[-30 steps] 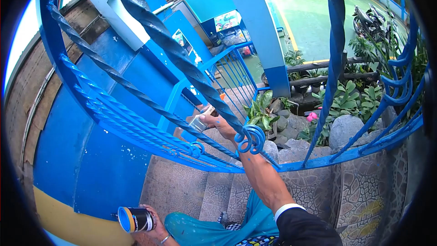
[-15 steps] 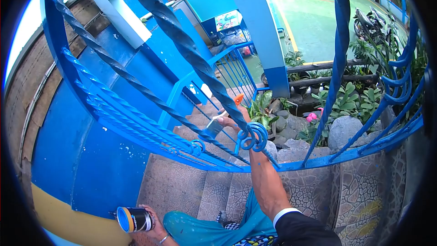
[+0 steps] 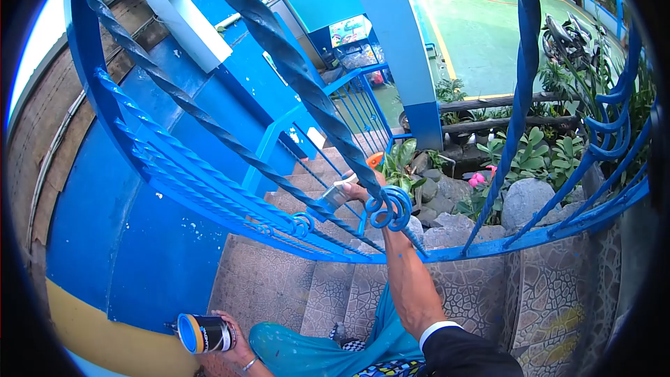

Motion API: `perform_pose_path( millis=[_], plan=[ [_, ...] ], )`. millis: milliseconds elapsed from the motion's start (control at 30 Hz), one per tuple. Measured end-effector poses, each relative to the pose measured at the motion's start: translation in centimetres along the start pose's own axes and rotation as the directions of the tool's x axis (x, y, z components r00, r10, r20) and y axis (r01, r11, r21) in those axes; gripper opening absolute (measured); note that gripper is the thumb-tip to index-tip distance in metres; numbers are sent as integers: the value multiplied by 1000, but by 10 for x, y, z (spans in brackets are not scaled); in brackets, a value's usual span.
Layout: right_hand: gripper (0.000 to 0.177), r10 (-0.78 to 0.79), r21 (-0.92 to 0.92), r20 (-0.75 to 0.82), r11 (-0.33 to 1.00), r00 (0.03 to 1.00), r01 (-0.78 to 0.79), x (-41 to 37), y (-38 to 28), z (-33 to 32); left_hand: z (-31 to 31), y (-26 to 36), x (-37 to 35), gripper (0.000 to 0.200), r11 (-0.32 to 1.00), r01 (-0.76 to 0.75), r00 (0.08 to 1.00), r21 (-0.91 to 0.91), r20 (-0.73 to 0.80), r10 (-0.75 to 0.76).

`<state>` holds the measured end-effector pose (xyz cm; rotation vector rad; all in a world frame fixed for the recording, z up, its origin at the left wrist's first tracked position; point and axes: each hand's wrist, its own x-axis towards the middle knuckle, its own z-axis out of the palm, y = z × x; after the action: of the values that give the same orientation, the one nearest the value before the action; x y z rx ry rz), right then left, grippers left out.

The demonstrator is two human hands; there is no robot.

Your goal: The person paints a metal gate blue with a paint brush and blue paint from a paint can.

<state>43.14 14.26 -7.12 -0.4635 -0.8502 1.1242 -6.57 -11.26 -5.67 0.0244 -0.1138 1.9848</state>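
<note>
My right hand [image 3: 357, 191] reaches past the railing with its fingers closed on a paintbrush [image 3: 336, 196]. The brush's orange handle end [image 3: 375, 160] sticks up beyond a thick twisted bar [image 3: 296, 84], which hides part of the hand. Its bristle end points down-left, close by a thinner twisted bar [image 3: 209, 126]. Blue scrolls [image 3: 389, 208] on the railing overlap my wrist. Low at the left, my left hand [image 3: 239, 349] grips a black paint can [image 3: 218, 334] from the side. The can is tilted, and its blue-coloured round end faces left.
A curved blue bottom rail [image 3: 447, 255] spans the view above patterned stone steps [image 3: 447, 290]. A blue and yellow wall [image 3: 167, 251] stands at left. Rocks [image 3: 528, 202] and plants lie beyond the railing, with a motorcycle [image 3: 569, 38] on the green court behind.
My right hand and the paintbrush have shifted slightly right and down along the bars. My left hand holds the paint can in nearly the same place.
</note>
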Motion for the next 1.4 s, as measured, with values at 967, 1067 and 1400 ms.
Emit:
perform_pose_path(
  millis=[967,1067,1400],
  plan=[
    [29,-131,4,0,991,991,131,-2,-15,26,0,0,0,87,999,-40,999,26,-15,40],
    [28,-168,110,115,982,979,155,-8,-11,27,-2,4,2,88,999,-33,999,35,-4,33],
    [36,94,42,-5,995,996,-93,-8,1,1,-8,9,4,89,1000,-26,1000,7,-8,26]
  ],
)
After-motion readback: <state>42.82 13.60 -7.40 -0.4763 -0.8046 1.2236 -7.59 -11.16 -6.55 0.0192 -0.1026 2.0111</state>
